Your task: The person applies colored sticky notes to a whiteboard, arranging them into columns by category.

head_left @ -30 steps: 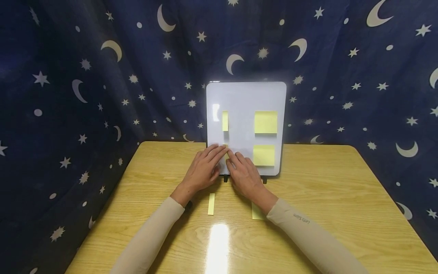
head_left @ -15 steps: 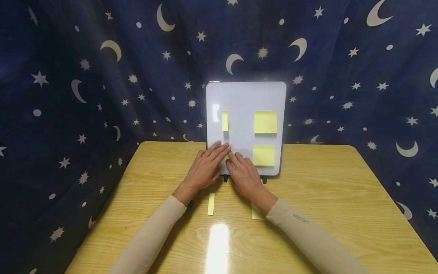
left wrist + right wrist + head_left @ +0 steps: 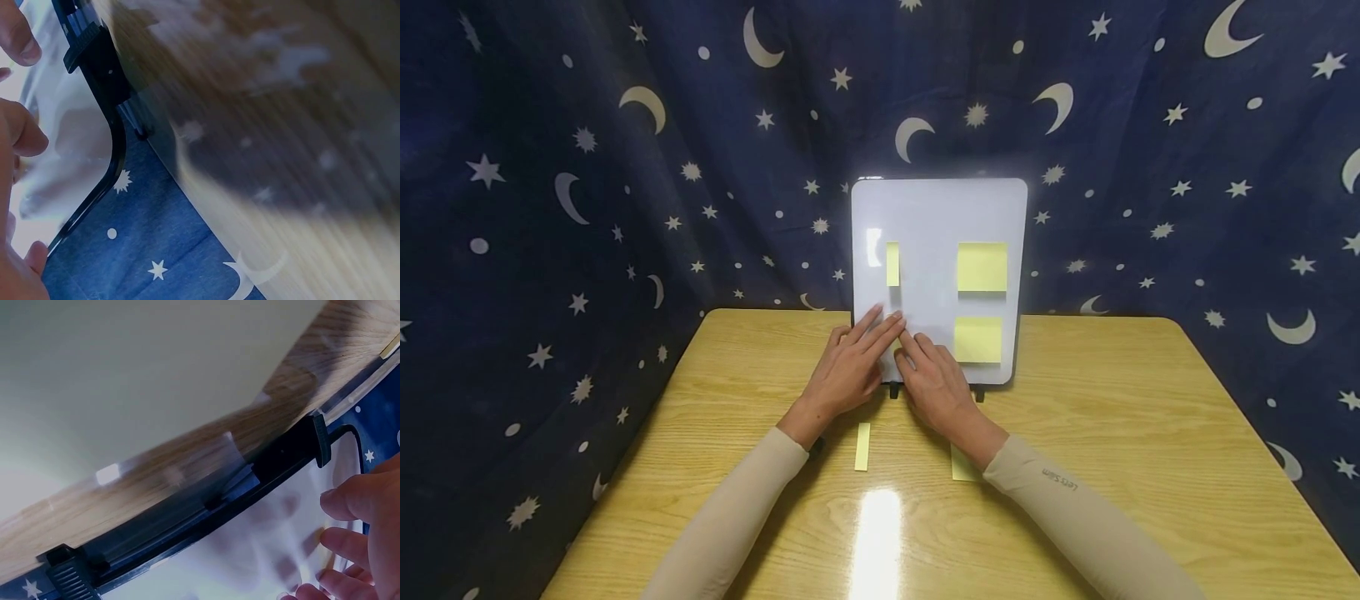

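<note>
A small whiteboard point(image 3: 936, 208) stands upright on the table. In the head view my left hand point(image 3: 846, 371) lays extended fingers on its lower left part, over a narrow yellow sticky note point(image 3: 896, 344) that is mostly hidden. My right hand point(image 3: 936, 383) reaches its fingertips to the same spot from the right, almost meeting the left ones. Above them sits another narrow sticky note point(image 3: 892, 264). Two wider notes, an upper point(image 3: 982, 267) and a lower point(image 3: 977, 339), are on the board's right side. The wrist views show the left hand point(image 3: 19, 137) and right hand point(image 3: 369, 531) partly.
A narrow yellow strip point(image 3: 862, 447) lies on the wooden table point(image 3: 1112, 417) before the board. A wider yellow note point(image 3: 964, 467) is partly under the right forearm. Black stand clips point(image 3: 312, 447) hold the board's bottom edge. A dark blue curtain point(image 3: 1112, 150) hangs behind.
The left hand's fingers have slid slightly up and right, spreading a little, and now cover the narrow note's top end. The right hand has barely moved.
</note>
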Tool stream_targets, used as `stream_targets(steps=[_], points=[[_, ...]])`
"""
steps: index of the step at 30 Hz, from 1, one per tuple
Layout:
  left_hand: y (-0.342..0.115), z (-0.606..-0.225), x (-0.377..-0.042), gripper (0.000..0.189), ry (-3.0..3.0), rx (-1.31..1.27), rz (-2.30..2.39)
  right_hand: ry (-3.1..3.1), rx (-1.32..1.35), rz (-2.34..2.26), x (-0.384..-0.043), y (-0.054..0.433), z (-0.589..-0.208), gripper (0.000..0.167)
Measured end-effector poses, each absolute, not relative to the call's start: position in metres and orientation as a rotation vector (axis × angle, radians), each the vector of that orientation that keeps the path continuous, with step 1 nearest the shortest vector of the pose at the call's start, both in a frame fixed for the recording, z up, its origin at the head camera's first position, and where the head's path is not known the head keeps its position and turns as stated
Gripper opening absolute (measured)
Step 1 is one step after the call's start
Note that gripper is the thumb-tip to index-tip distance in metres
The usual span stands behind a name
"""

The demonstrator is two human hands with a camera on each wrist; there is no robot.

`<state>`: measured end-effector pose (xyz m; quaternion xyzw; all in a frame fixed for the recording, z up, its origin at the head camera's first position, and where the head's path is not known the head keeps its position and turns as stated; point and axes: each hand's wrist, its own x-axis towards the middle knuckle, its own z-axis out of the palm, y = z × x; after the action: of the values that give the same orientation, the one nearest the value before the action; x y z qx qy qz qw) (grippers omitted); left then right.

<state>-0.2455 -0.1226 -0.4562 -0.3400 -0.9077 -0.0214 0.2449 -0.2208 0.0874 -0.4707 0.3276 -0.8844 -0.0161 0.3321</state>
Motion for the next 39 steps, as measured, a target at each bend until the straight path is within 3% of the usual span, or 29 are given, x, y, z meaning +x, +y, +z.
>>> stream_targets(steps=[28, 39], points=[[-0.135, -0.461, -0.239, 0.078, -2.479, -0.894, -0.023, -2.329, 0.871, 0.007, -0.218, 0.088, -0.468, 0.052], [-0.138, -0.456, -0.231, 0.073, -2.391, -0.918, -0.142, -2.322, 0.842, 0.117, -0.211, 0.093, -0.463, 0.049]])
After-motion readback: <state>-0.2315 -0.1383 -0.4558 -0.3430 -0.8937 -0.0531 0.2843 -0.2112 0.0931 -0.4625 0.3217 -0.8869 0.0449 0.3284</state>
